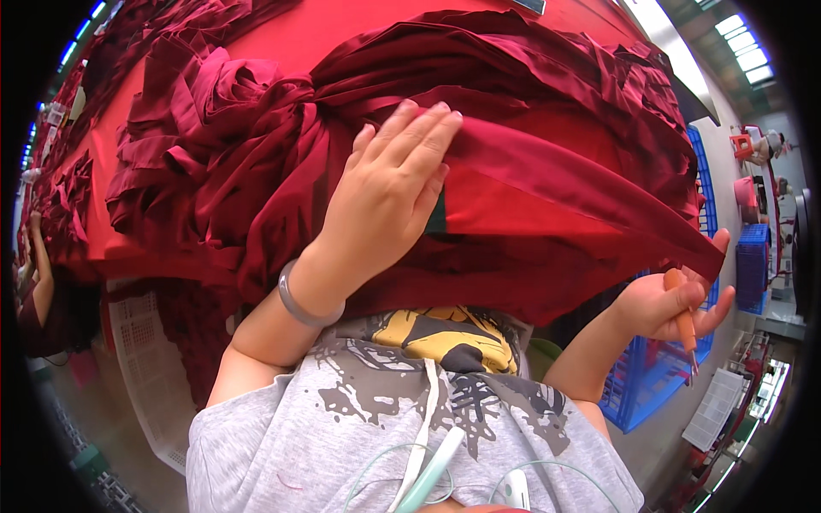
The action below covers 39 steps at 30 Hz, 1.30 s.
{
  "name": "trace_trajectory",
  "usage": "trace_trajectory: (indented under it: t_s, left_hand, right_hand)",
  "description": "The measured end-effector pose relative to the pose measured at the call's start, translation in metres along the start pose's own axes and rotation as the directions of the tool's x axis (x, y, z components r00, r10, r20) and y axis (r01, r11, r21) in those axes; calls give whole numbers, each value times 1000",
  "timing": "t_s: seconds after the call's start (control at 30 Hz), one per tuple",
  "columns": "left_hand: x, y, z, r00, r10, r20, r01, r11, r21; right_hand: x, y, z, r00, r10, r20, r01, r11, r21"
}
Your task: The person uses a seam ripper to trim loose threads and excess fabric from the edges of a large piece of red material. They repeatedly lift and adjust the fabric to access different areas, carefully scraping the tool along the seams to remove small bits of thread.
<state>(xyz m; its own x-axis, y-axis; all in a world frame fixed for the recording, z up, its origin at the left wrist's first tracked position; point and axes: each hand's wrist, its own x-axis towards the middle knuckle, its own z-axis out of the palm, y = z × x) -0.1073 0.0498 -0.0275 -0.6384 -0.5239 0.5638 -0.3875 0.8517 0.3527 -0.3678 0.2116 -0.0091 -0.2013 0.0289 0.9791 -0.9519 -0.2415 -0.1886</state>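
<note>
A long dark-red strip of satiny fabric (pixel 556 175) stretches from a knotted bundle of the same cloth (pixel 248 128) towards the right. My left hand (pixel 393 175) rests on the strip's near end by the knot, its fingers straight and close together. Out at the right, my right hand (pixel 663 303) holds a slim orange-handled tool (pixel 687 329) with a thin pointed metal tip facing down; its exact kind is not plain. The strip's far right end lies against the raised fingers of this hand.
A red-covered table (pixel 342 30) bears more heaped dark-red cloth. Blue plastic crates (pixel 633 385) stand below at the right, and a white perforated basket (pixel 141 342) at the lower left. Another person's arm (pixel 41 274) shows at the far left.
</note>
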Motion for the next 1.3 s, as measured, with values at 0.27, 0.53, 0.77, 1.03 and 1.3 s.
trace_trajectory:
  t_s: [0.27, 0.53, 0.77, 1.03, 1.3]
  left_hand:
    - [-3, -27, -29, 987, -121, -110, 72, 924, -376]
    - [-24, -62, -65, 995, -47, 92, 83, 890, -448]
    - [-21, -46, -56, 966, -149, 211, 166, 984, -65]
    - [-27, -31, -54, 963, -173, 205, 113, 955, 274]
    - [-35, -32, -51, 962, -233, 143, 154, 894, 421]
  right_hand:
    - [16, 58, -20, 625, 733, 269, -773, 532, 346]
    - [91, 140, -59, 602, 798, 6, -724, 543, 424]
    - [95, 272, -149, 336, 941, -31, -938, 332, -101]
    - [47, 254, -134, 463, 858, -221, -156, -166, -974]
    - [31, 312, -124, 7, 941, -338, -959, -89, -269]
